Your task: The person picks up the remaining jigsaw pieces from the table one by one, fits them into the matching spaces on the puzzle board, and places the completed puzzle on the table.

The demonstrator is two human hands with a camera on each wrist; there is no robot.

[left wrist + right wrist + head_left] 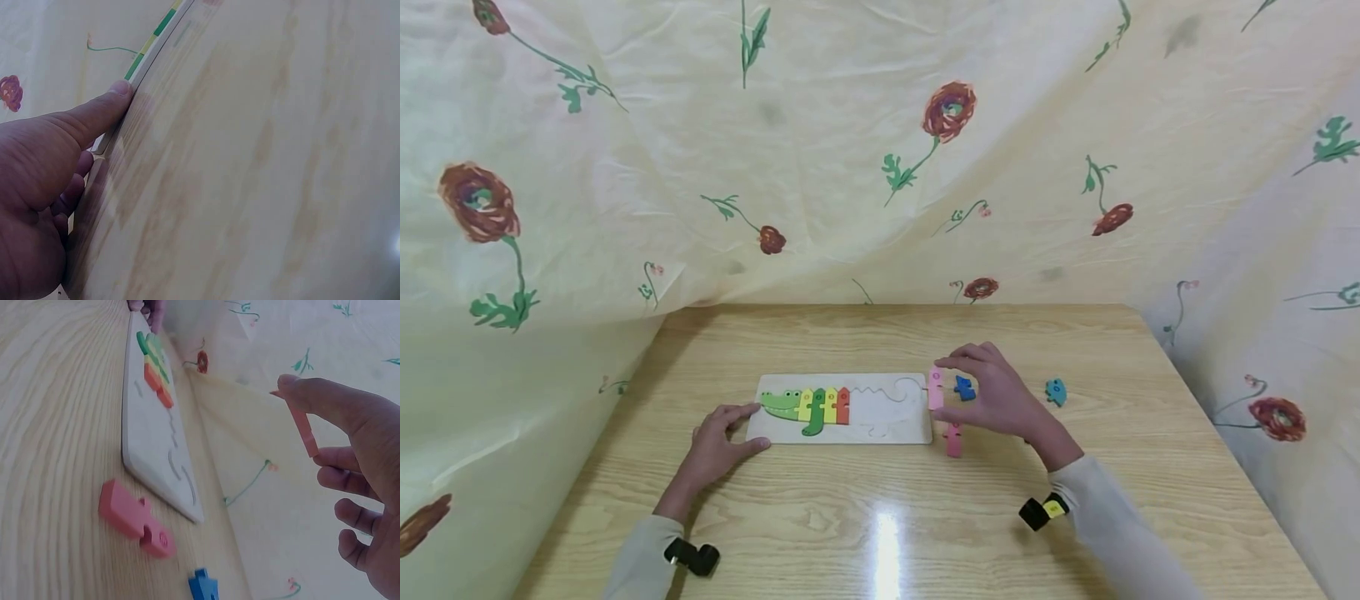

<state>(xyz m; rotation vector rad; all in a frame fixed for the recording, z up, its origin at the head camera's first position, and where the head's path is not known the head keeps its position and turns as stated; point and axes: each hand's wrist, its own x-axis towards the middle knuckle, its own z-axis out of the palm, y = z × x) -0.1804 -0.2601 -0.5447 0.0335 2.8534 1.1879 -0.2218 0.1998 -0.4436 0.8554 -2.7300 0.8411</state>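
Observation:
A pale wooden puzzle board (887,421) lies flat on the table, with a crocodile's green head (781,404) and yellow, green and red body pieces fitted at its left. My left hand (718,446) holds the board's left end, its thumb (112,103) against the near edge and its fingers curled at the corner. Above the board's right end, my right hand (996,396) pinches a pink puzzle piece (302,428) between thumb and fingertips. Another pink piece (134,515) lies on the table just off the board's right end.
A blue piece (965,387) sits behind the right hand's fingers, and a lighter blue one (1056,392) lies farther right. Flowered cloth (820,167) hangs behind and beside the wooden table (820,517). Outlines are drawn on the board's right part.

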